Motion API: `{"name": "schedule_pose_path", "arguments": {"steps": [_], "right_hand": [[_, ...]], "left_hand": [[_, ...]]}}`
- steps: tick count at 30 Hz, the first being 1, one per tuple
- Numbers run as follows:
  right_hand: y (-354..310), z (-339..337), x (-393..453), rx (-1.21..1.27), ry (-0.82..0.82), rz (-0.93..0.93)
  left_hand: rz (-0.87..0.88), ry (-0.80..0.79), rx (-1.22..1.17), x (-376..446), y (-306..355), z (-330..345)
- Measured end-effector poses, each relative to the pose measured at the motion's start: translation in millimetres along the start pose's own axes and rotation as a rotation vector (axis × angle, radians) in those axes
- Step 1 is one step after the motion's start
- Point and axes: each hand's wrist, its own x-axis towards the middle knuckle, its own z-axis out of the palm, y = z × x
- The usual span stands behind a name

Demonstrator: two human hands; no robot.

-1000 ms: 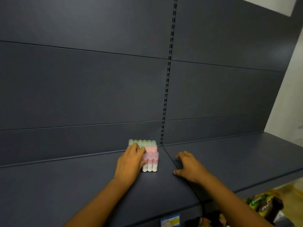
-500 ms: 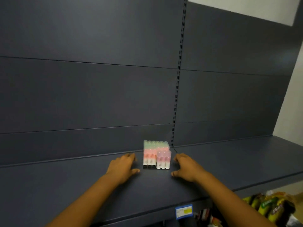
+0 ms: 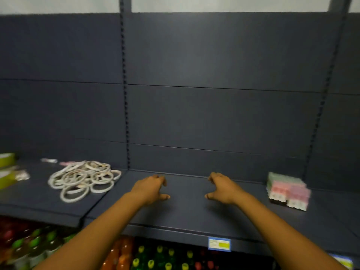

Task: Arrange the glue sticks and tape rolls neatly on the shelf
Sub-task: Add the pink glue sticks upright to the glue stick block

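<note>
Biggest risk imo is that loose heap of thin white tape rolls (image 3: pixel 83 178) sliding apart if grabbed carelessly, since both the left hand (image 3: pixel 150 189) and right hand (image 3: pixel 224 189) hover apart holding nothing, heap off left, pastel glue stick block (image 3: pixel 287 191) far right.

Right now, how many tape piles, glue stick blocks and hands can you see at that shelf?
1 pile of tape rolls (single rolls too blurred to count)
1 block of glue sticks
2 hands: left hand, right hand, both holding nothing
Total: 4
</note>
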Motion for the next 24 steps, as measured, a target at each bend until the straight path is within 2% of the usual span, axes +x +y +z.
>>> {"name": "schedule_pose_path", "arguments": {"steps": [10, 17, 24], "right_hand": [[-226.5, 76.9, 64.0, 0.042, -0.095, -0.341], [-323.5, 108.6, 113.0, 0.068, -0.118, -0.510], [-399.8, 143.0, 175.8, 0.117, -0.124, -0.607]], "left_hand": [[-0.361, 0.126, 0.019, -134.1, -195.9, -24.6], [-0.510, 0.161, -0.010, -173.7, -281.1, -24.5], [-0.624, 0.167, -0.018, -170.3, -363.7, -22.4]]}}
